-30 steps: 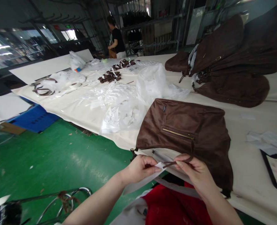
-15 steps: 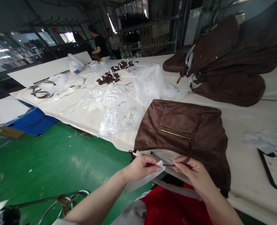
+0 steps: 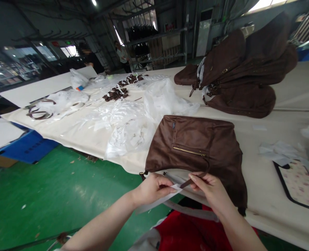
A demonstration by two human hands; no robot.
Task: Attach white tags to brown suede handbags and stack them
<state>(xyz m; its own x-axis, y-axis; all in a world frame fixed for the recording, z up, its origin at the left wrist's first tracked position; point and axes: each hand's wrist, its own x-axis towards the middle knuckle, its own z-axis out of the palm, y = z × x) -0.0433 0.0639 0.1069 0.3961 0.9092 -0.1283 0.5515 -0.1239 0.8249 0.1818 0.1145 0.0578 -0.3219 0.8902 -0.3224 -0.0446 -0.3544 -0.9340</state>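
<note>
A dark brown leather shoulder bag (image 3: 191, 136) with a brass zip lies flat on the table before me. In front of its near edge, my left hand (image 3: 154, 188) pinches a white paper strip (image 3: 156, 204) that hangs down below it. My right hand (image 3: 206, 184) grips a narrow brown strap (image 3: 187, 183) between thumb and fingers, and the strap's end meets the white strip between my hands. Below them a pale covered strap (image 3: 193, 210) loops across my red apron (image 3: 188, 232). A metal ring (image 3: 143, 173) shows at the bag's left corner.
Crumpled clear plastic bags (image 3: 129, 136) lie left of the bag, with bundled brown straps (image 3: 115, 94) beyond. Several stuffed brown bags (image 3: 238, 99) are piled at the back right. A floral panel (image 3: 299, 181) lies on the right. People (image 3: 94, 62) stand in the background.
The view has swung slightly right. More of the brown strap shows between my hands, now slanting up to my right hand. The bag lies as before.
</note>
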